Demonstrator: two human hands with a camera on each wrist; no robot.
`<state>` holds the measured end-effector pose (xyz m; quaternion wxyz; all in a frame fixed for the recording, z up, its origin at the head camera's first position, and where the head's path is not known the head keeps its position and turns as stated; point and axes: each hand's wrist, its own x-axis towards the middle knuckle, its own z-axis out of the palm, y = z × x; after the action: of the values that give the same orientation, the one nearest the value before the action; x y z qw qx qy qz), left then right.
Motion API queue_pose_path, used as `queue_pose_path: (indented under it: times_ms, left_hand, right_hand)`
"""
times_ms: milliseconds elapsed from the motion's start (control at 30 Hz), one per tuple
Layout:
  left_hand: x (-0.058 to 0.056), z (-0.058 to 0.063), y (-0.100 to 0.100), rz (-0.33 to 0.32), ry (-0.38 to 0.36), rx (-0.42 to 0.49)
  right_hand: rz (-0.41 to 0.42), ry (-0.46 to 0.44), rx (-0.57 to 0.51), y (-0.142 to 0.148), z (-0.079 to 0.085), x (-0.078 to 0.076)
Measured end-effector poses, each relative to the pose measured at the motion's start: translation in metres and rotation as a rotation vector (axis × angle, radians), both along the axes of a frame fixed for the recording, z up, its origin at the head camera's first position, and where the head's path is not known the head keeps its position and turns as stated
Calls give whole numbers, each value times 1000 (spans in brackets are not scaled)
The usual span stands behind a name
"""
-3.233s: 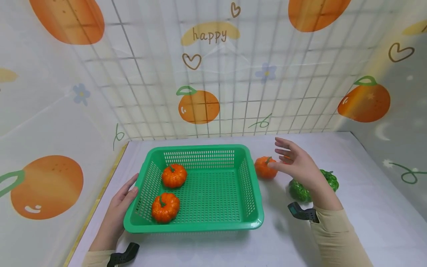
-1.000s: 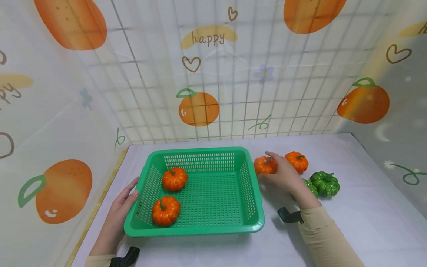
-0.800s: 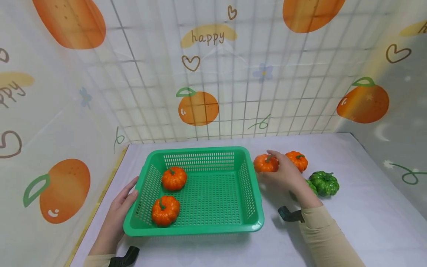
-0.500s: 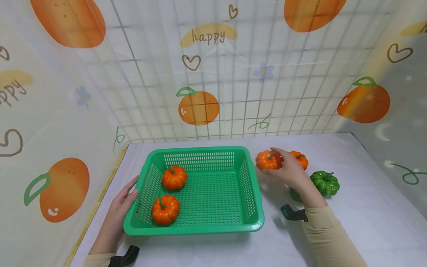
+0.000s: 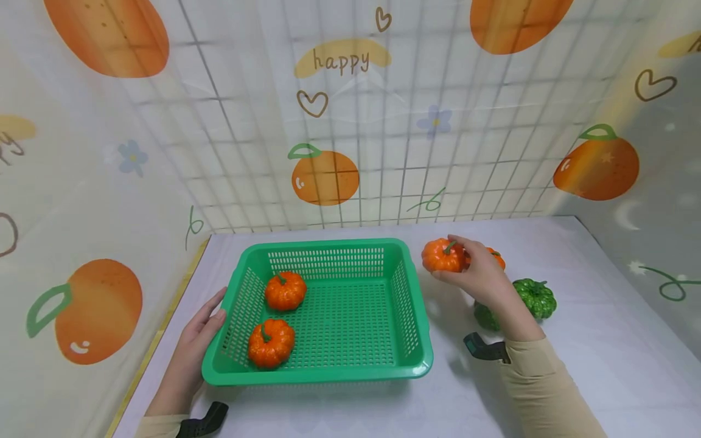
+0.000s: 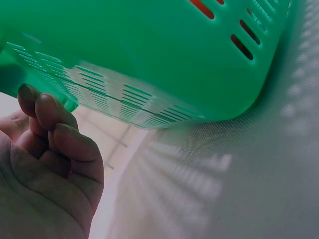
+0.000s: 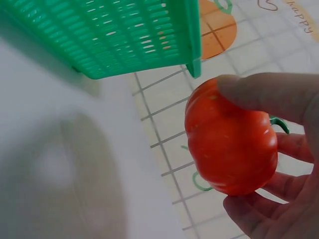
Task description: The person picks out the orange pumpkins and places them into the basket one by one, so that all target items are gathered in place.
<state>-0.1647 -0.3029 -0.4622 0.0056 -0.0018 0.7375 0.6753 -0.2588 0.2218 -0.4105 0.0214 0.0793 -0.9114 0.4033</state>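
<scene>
My right hand (image 5: 479, 274) holds an orange pumpkin (image 5: 442, 255) with a green stem, up off the table and just right of the green basket (image 5: 317, 378). In the right wrist view the thumb and fingers grip this pumpkin (image 7: 232, 142) from its sides. My left hand (image 5: 197, 340) rests against the basket's left side, its fingers loosely bent beside the rim in the left wrist view. Inside the basket, along its left side, sit two orange pumpkins, a rear one (image 5: 286, 291) and a front one (image 5: 271, 344).
Behind the right hand, another orange pumpkin (image 5: 497, 258) is partly hidden. Two green pumpkins stand near the right forearm, one showing well (image 5: 537, 298), the other (image 5: 486, 316) mostly covered. A patterned curtain (image 5: 383, 134) hangs behind the white table (image 5: 613, 340).
My right hand came down to the orange pumpkin beside the basket, took hold of it and raised it off the table, slightly back and right. The left hand stayed at the basket.
</scene>
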Motion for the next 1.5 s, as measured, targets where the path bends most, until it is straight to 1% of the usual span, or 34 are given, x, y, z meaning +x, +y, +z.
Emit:
queue_pose_path:
  times_ms: [233,467,633,900,1133,1400,1500]
  left_hand:
    - [2,-1,-1,16,-23,1]
    - [0,-2,-2,-5,1,6]
    - [-1,-2,0,5,-12,-14]
    - [-1,-2,-1,2,-1,-25]
    - [-1,0,-2,-1,8,-25]
    - [-1,-1,-2,-5,0,-25]
    - [-1,-1,-2,-5,2,-22]
  right_hand:
    - [-27,26,16,-4,10,4]
    - [-19,38,-4,-8,17,11]
    - [25,39,-26,-13,21,14]
    - [95,102,48,-27,35,7]
    - [165,113,68,-41,49,2]
    - [223,146,150,-62,66,0]
    - [251,146,178,-71,74,-3]
